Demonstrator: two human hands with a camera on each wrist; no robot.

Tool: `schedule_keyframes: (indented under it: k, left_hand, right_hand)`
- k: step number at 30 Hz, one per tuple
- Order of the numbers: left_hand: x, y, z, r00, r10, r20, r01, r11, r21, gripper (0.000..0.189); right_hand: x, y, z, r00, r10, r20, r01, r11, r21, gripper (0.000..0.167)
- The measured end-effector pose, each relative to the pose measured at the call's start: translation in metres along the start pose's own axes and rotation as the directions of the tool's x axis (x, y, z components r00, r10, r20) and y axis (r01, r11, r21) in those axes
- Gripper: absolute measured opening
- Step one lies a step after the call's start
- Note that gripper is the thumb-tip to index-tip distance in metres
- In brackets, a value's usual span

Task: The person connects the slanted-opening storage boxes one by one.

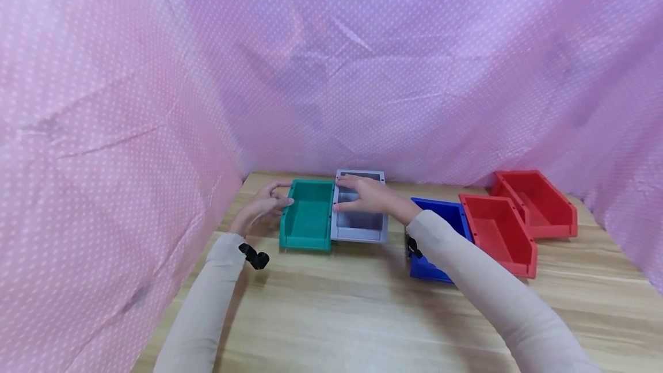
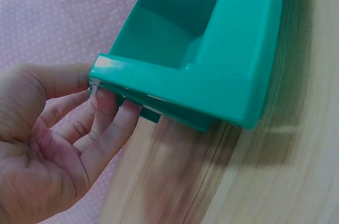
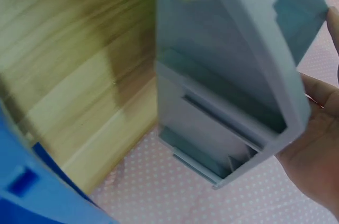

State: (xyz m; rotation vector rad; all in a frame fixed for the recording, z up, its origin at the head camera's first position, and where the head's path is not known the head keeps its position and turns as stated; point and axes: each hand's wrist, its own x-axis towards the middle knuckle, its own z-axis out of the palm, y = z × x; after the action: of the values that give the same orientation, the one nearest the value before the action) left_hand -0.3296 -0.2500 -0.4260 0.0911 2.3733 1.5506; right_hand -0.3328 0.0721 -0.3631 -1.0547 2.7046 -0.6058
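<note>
My left hand (image 1: 264, 205) is at the left side of a green plastic storage bin (image 1: 309, 217). In the left wrist view its bent fingers (image 2: 103, 139) tuck under the bin's rim while another digit touches the rim's corner. Against the green bin's right side stands a grey storage bin (image 1: 359, 233). My right hand (image 1: 370, 195) reaches over the grey bin, its fingers spread towards the rim it shares with the green one. In the right wrist view the grey bin (image 3: 222, 91) hides part of that hand, and a fingertip touches its edge.
A blue bin (image 1: 440, 207) sits under my right forearm, partly hidden by it. Two red bins, a nearer one (image 1: 497, 232) and a farther one (image 1: 544, 200), stand to its right on the wooden table (image 1: 331, 315). Pink dotted cloth (image 1: 414, 102) hangs behind and at the sides.
</note>
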Motion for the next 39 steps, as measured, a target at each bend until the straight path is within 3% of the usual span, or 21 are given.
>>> schedule_keyframes:
  k: [14, 19, 26, 33, 39]
  left_hand:
    - [0.001, -0.002, -0.001, 0.998, 0.07, 0.001, -0.07, 0.997, -0.027, 0.065]
    - [0.001, -0.004, 0.0, 0.998, 0.068, 0.001, -0.068, 0.998, -0.016, 0.065]
    - [0.004, -0.005, 0.001, 0.997, 0.072, -0.015, -0.073, 0.996, -0.049, 0.065]
    - [0.005, -0.003, 0.001, 0.998, 0.055, -0.021, -0.056, 0.998, -0.04, 0.064]
    - [0.005, -0.005, 0.003, 0.999, 0.051, -0.009, -0.051, 0.998, -0.029, 0.065]
  right_hand:
    - [0.003, -0.007, -0.006, 0.999, 0.04, 0.037, -0.041, 0.999, 0.012, 0.08]
    - [0.002, -0.005, -0.004, 0.999, 0.032, 0.037, -0.033, 0.999, 0.015, 0.081]
    - [0.002, 0.002, 0.002, 1.0, 0.0, -0.025, 0.002, 0.997, 0.075, 0.081]
    - [0.002, 0.011, 0.014, 0.999, 0.037, -0.04, -0.03, 0.986, 0.163, 0.084]
    - [-0.001, 0.012, 0.02, 0.998, 0.046, -0.033, -0.039, 0.983, 0.177, 0.085]
